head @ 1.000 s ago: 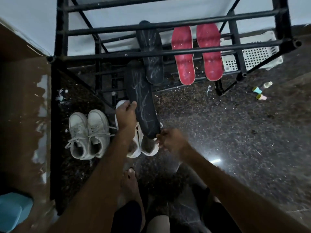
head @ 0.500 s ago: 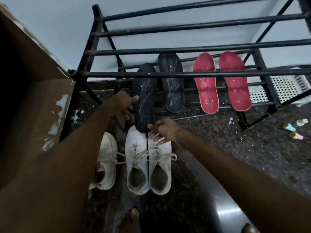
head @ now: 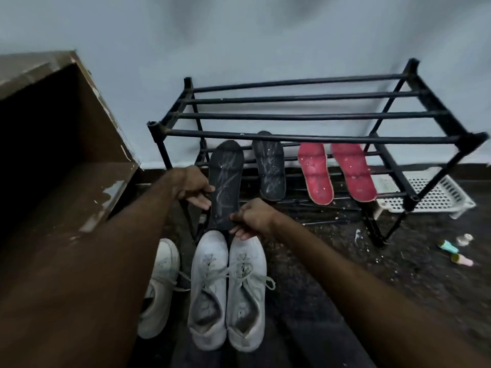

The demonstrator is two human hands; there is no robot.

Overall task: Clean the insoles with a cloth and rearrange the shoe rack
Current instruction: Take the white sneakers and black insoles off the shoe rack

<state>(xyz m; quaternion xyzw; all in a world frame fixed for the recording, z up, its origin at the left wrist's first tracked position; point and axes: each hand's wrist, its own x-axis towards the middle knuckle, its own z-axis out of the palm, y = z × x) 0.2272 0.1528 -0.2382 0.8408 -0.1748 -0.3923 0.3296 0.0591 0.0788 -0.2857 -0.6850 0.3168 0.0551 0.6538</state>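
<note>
At centre frame, left hand (head: 192, 185) and right hand (head: 252, 217) pinch a black insole (head: 225, 179) before the rack (head: 305, 136); white shoes (head: 228, 288) below, red insoles (head: 316, 173) right.

The left forearm (head: 106, 261) and right forearm (head: 345, 274) show bare, as do left hand (head: 195, 188) and right hand (head: 252, 217).

Saw whitish scuff streaks on the nearer black insole (head: 225, 181) and farther black insole (head: 269, 168), white specks on two red insoles (head: 314, 173), a black shoe rack (head: 305, 135), white sneakers (head: 210, 274), a white perforated basket (head: 430, 192).
</note>
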